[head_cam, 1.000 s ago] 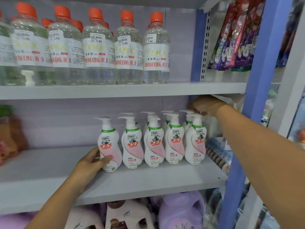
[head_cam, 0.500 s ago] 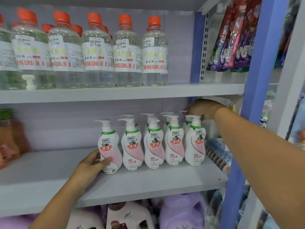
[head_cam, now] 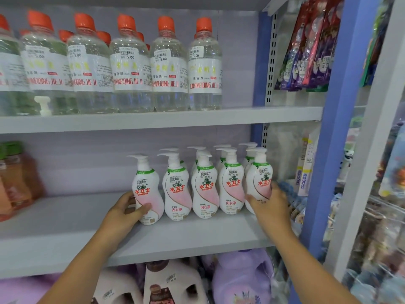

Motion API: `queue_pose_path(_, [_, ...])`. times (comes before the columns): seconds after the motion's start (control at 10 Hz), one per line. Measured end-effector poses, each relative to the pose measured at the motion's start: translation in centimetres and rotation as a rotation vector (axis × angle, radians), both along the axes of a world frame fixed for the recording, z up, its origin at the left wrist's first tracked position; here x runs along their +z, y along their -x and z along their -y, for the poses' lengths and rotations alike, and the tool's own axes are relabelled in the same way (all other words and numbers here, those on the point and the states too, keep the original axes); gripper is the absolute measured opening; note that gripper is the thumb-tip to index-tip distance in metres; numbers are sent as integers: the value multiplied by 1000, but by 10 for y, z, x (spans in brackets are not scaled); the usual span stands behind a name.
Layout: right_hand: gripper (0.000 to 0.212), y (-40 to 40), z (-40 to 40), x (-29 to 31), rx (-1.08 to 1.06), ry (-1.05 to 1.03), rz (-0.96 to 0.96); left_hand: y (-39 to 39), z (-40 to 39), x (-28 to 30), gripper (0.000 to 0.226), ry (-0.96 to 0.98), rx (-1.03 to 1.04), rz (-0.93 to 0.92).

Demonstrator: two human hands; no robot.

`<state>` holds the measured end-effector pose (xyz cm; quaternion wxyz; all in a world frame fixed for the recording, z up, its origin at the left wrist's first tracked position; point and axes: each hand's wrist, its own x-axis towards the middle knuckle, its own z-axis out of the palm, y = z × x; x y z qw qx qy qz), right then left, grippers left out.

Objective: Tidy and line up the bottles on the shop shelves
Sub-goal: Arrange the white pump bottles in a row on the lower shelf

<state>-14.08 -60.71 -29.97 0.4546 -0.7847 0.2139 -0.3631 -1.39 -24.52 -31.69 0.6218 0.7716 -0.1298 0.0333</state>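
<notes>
Several white-and-pink pump bottles (head_cam: 205, 187) stand in two rows on the middle shelf (head_cam: 175, 238). My left hand (head_cam: 125, 212) grips the lower body of the leftmost front bottle (head_cam: 146, 189), thumb across its label. My right hand (head_cam: 270, 206) holds the base of the rightmost front bottle (head_cam: 259, 181) from the right side. The back-row bottles are mostly hidden behind the front ones; only their pumps show.
Clear bottles with orange caps (head_cam: 129, 62) fill the upper shelf (head_cam: 153, 119). An orange-brown container (head_cam: 15, 178) stands at the middle shelf's left end. Purple and white jugs (head_cam: 241, 279) sit below. A blue upright (head_cam: 324, 150) and hanging packets (head_cam: 306, 44) border the right side.
My right hand has come down from the pump tops at the back right to the base of the rightmost front bottle. My left hand stays on the leftmost bottle.
</notes>
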Motion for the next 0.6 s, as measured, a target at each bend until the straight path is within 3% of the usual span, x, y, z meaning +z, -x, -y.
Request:
queue_pose_path(0.4, [62,-13,9,-8,-10,14,31,16,10,7,48,-54,96,-33])
queue_pose_path(0.6, [74,4,2,-1,36,-36,13,52,34,17,84,-22,307,-78])
